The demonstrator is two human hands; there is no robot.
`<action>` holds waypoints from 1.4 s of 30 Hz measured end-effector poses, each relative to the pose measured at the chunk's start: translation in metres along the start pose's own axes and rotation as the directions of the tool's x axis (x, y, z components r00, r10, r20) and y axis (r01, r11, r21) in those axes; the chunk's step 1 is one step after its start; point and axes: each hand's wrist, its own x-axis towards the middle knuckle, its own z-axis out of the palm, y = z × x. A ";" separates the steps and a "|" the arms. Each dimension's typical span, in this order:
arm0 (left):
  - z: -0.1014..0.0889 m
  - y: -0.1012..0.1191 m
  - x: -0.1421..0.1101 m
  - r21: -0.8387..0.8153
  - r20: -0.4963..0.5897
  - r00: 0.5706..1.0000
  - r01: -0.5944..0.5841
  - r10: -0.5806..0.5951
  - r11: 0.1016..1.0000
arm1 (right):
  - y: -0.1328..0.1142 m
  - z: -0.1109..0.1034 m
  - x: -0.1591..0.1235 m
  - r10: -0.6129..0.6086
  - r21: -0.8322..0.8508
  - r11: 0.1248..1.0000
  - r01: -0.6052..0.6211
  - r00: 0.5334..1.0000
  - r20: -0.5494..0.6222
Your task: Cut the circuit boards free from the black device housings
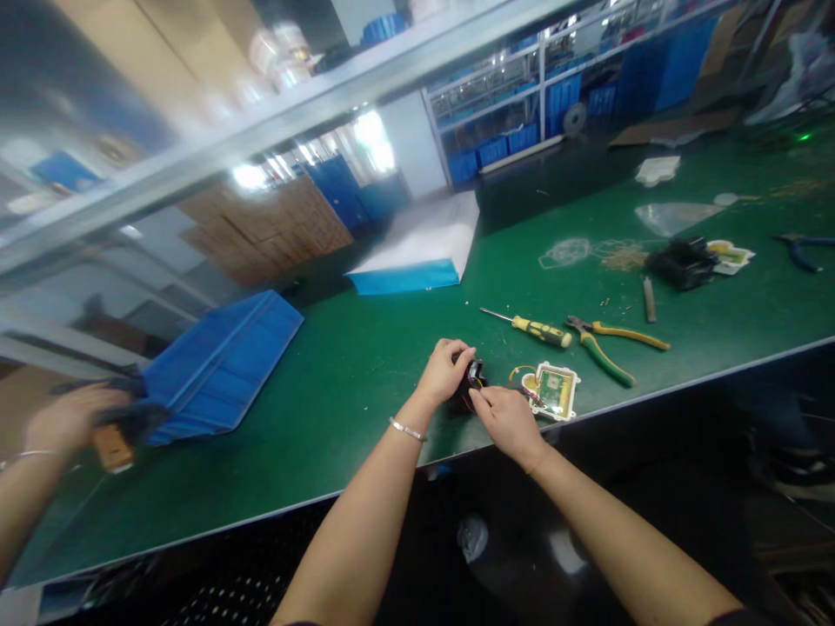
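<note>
At the bench's front edge my left hand, with a bracelet on its wrist, is closed around a small black housing with wires in it. My right hand pinches at the wires on the housing's near side; the exact grip is hidden by the fingers. Red and dark wires run right from there to a white plastic case holding a green circuit board. A yellow wire loops up beside the case.
Beyond my hands lie a yellow-black screwdriver and pliers with green and yellow handles. A blue bin stands left, where another person's hand holds a dark and orange object. A white-and-blue box lies at the back.
</note>
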 end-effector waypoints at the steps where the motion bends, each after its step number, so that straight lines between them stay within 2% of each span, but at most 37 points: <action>1: -0.003 0.003 -0.001 0.048 -0.002 1.000 -0.009 0.009 0.999 | -0.003 -0.001 0.001 0.024 -0.016 1.000 -0.023 1.000 0.021; 3: -0.009 0.010 -0.004 0.233 0.010 0.998 -0.056 0.056 0.971 | -0.009 -0.002 0.005 0.073 -0.067 0.995 -0.069 0.996 0.059; 6: -0.011 0.024 -0.009 0.544 0.060 0.989 -0.143 0.132 0.827 | -0.016 -0.002 0.008 0.128 -0.145 0.983 -0.116 0.988 0.082; 9: -0.003 0.037 -0.010 0.621 0.091 0.986 -0.168 0.142 0.766 | -0.016 -0.003 0.007 0.163 -0.187 0.971 -0.148 0.984 0.068; 12: 0.009 0.045 -0.007 0.580 0.093 0.988 -0.152 0.121 0.801 | -0.012 -0.007 -0.001 0.180 -0.229 0.960 -0.160 0.981 0.069; 14: 0.016 0.047 -0.004 0.543 0.053 0.996 -0.085 0.067 0.835 | -0.009 -0.010 -0.008 0.162 -0.251 0.957 -0.143 0.985 0.060; 19: 0.024 0.045 0.000 0.501 0.018 0.999 0.014 -0.026 0.865 | -0.003 -0.010 -0.022 0.044 -0.258 0.965 -0.046 0.999 -0.013; 23: 0.025 0.043 0.002 0.476 -0.010 0.995 0.094 -0.102 0.874 | 0.005 -0.010 -0.019 -0.048 -0.211 0.976 0.047 0.999 -0.003; 27: 0.018 0.036 0.015 0.426 -0.049 0.975 0.217 -0.218 0.878 | 0.001 -0.012 -0.018 -0.067 -0.170 0.983 0.064 0.998 -0.009; 32: -0.006 0.011 0.045 0.275 -0.054 0.929 0.366 -0.365 0.889 | -0.012 -0.016 -0.044 -0.138 -0.098 0.986 0.132 0.989 -0.058; 36: -0.007 -0.002 0.058 0.126 -0.009 0.922 0.385 -0.387 0.914 | -0.003 -0.029 -0.051 -0.041 -0.022 0.999 0.037 0.987 -0.156; 42: 0.000 -0.007 0.057 0.006 -0.007 0.915 0.403 -0.403 0.915 | 0.013 -0.044 -0.028 0.061 0.074 0.996 -0.052 0.990 -0.127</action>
